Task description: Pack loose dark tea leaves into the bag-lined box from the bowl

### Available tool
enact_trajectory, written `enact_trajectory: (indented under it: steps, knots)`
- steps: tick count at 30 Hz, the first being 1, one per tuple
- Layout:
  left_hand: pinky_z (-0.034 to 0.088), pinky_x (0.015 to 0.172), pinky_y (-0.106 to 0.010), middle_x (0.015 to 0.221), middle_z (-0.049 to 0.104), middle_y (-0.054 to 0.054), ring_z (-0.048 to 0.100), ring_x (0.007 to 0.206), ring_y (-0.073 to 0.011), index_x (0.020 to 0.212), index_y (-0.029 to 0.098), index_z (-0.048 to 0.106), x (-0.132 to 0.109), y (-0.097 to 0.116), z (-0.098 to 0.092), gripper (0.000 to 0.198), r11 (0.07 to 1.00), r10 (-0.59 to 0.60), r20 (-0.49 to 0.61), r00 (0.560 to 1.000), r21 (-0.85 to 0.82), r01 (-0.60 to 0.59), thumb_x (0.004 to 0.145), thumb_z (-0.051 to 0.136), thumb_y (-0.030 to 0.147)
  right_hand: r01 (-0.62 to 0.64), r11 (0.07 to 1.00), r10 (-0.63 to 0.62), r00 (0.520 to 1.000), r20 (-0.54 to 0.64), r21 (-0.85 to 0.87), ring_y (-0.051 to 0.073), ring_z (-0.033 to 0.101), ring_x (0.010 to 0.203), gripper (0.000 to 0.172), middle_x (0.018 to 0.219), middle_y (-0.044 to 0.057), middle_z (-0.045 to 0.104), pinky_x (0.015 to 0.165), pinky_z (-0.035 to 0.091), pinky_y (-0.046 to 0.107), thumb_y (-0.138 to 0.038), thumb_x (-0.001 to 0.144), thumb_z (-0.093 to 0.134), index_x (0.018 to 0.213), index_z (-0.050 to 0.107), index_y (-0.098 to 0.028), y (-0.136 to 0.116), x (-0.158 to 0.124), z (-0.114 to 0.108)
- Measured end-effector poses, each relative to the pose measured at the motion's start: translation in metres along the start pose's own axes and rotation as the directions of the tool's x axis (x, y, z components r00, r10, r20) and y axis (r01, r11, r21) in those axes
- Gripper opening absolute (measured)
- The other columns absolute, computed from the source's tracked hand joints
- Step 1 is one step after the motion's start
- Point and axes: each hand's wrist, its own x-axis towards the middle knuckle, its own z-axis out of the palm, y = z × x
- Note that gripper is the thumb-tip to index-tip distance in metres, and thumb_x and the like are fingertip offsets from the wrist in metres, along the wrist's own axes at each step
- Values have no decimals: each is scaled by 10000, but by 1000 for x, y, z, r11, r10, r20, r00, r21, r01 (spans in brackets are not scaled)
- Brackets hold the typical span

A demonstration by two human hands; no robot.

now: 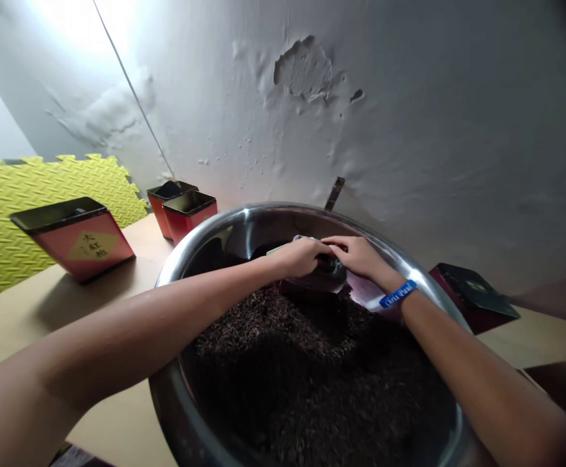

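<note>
A large shiny metal basin [166,275] stands in front of me, holding a heap of dark, dry loose tea leaves [283,324]. Inside its far half is a dark red tin [307,290] with a yellowish patch, its rim mostly covered by my hands. My left hand [302,256] is closed at the top of this tin, fingers curled down. From the other side my right hand [358,256], with a blue wristband, grips the tin's edge, and its fingertips meet the left hand. Shadow hides the exact finger contact and the tin's lower part.
To the left, a red tin [95,243] with a yellow label stands on the table [0,344], with two smaller-looking red tins [198,211] [159,207] behind. A dark-lidded tin [478,298] is right of the basin. Yellow foam mat [34,181] and a peeling wall lie beyond.
</note>
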Motion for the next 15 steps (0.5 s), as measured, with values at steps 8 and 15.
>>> enact_trajectory:
  steps: [8, 15]
  knots:
    - [426, 728, -247, 925, 643, -46, 588, 836, -161, 1011, 192, 588, -2, 0, -5, 268, 1000, -20, -43, 999, -6, 19, 767, 481, 170, 30, 998, -27, 997, -65, 48, 159, 590, 792, 208, 849, 10, 655, 733, 450, 275, -203, 754, 474, 860, 653, -210, -3, 0, -5]
    - [427, 693, -249, 891, 646, -43, 591, 816, -167, 1001, 198, 591, -2, 0, -6, 250, 997, -74, -87, 993, 25, 76, 773, 489, 193, 35, 999, -33, 995, -97, 20, 161, 585, 754, 164, 811, 11, 650, 702, 436, 272, -222, 752, 489, 810, 641, -202, -2, 0, -4]
